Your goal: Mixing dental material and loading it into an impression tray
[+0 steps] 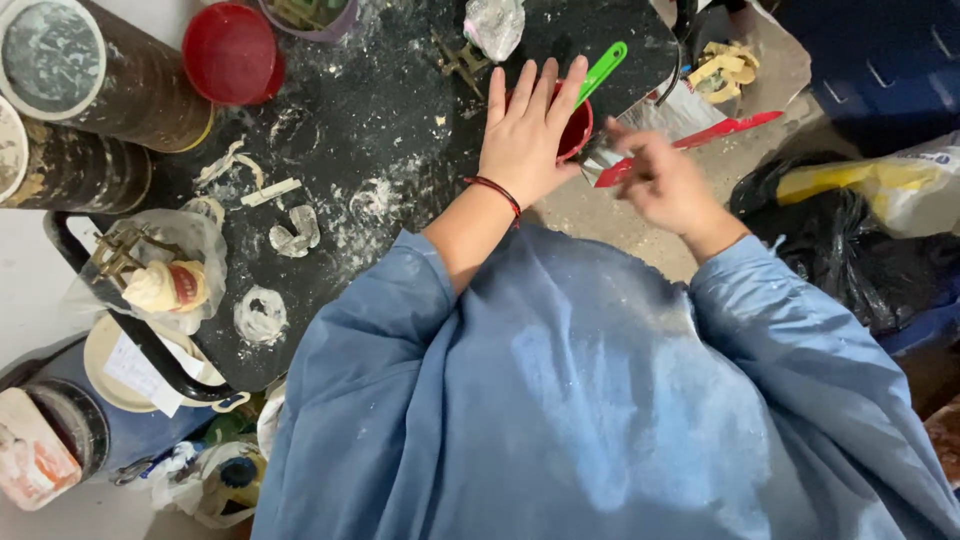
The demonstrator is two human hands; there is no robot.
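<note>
My left hand [523,135] lies flat, fingers together, over the mouth of a small red cup [578,130] on the black, plaster-dusted table [380,120]. A green handle [603,70] sticks up out of the cup past my fingertips. Just right of the cup, my right hand [660,180] is blurred and closed around a small grey object [600,158]; what that object is I cannot tell. A red string bracelet [497,190] circles my left wrist. Both arms wear blue, dust-speckled sleeves.
Dark cylinders [110,75] and a red lid [232,52] stand at the far left. A bagged figurine [160,275] and white plaster scraps [290,235] lie on the table. A black bag [850,250] and a yellow-white bag [890,185] sit right. A red-edged sheet [720,130] lies beyond my right hand.
</note>
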